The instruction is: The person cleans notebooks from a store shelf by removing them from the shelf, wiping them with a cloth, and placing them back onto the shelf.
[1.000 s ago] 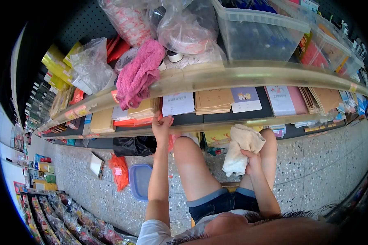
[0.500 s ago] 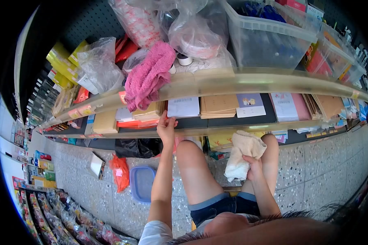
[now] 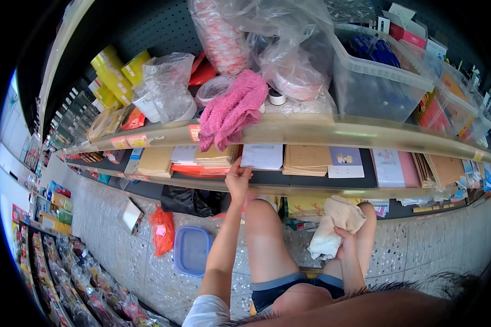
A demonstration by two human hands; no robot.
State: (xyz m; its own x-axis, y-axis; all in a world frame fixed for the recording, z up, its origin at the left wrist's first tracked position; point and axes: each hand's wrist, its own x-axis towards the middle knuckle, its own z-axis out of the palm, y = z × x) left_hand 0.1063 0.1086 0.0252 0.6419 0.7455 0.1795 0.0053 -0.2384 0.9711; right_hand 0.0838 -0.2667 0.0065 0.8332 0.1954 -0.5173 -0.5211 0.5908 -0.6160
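Note:
My left hand (image 3: 239, 179) is at the lower shelf, its fingers closed about the front left corner of a stack of white booklets (image 3: 262, 156). The booklets lie flat, printed covers up. In my right hand (image 3: 348, 245) is a bunched cream and white cloth (image 3: 337, 223), held over my right knee. Brown paper booklets (image 3: 306, 158) lie to the right of the white stack, and another brown stack (image 3: 215, 156) to its left. Above my left hand, a pink cloth (image 3: 232, 111) hangs over the upper shelf's edge (image 3: 311, 128).
The upper shelf holds plastic bags (image 3: 292, 65), yellow tape rolls (image 3: 112, 73) and a clear bin (image 3: 379, 82) with blue items. On the floor are a blue plastic tub (image 3: 192, 250), an orange bag (image 3: 161, 231) and a black bag (image 3: 191, 200). Packaged goods (image 3: 87, 272) stand at lower left.
The camera has tilted, so the shelves appear lower and further right. My left hand stays at the white booklets' corner, and my right hand keeps the cream cloth near my knee.

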